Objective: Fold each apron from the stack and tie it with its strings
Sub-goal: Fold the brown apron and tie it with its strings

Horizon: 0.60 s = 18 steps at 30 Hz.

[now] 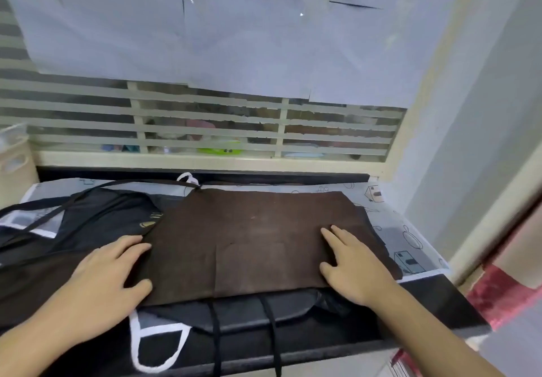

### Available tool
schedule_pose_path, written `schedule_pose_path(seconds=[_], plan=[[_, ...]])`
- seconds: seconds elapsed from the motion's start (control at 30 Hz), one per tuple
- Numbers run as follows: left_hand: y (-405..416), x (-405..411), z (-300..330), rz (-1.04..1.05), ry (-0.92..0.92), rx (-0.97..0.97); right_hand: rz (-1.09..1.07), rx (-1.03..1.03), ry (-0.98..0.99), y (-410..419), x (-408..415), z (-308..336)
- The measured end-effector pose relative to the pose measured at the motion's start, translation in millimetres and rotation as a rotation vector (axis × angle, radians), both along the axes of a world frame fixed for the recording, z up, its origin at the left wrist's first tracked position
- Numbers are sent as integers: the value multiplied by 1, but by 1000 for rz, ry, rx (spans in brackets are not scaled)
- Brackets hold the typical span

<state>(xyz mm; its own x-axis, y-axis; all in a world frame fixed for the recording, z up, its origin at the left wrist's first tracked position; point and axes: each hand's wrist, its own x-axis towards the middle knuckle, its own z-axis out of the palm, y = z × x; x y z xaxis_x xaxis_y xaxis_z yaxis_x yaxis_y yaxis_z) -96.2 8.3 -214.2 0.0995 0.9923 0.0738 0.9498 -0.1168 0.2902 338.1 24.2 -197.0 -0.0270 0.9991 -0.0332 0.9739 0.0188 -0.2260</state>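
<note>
Pressing a brown apron (258, 239) flat on the counter (425, 294), a person works at the early folds. The left hand (105, 277) lies open on the apron's left edge, thumb hooked at its near border; the right hand (352, 265) rests open, fingers spread, on its right side. The cloth appears folded to a broad rectangle, creased down the middle, its strings not yet tied. Judging by the black aprons (96, 218) heaped to the left and beneath, with black straps (215, 338) and a white loop (152, 347) hanging over the front edge, most of the stack is unfolded.
</note>
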Motion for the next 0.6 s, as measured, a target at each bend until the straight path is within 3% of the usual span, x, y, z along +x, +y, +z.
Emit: schedule_pose_path(seconds=[0.07,0.13,0.3,0.6], plan=[[5,39,14,-59,-138,150,2,127,73,0,-23,9],[5,78,24,-138,-212,145,71,178,86,-1,-41,5],[4,104,-6,-144,131,-122,8,34,-51,-6,-5,-30],[2,99,-8,-127,192,-127,-133,10,-47,-19,60,-28]])
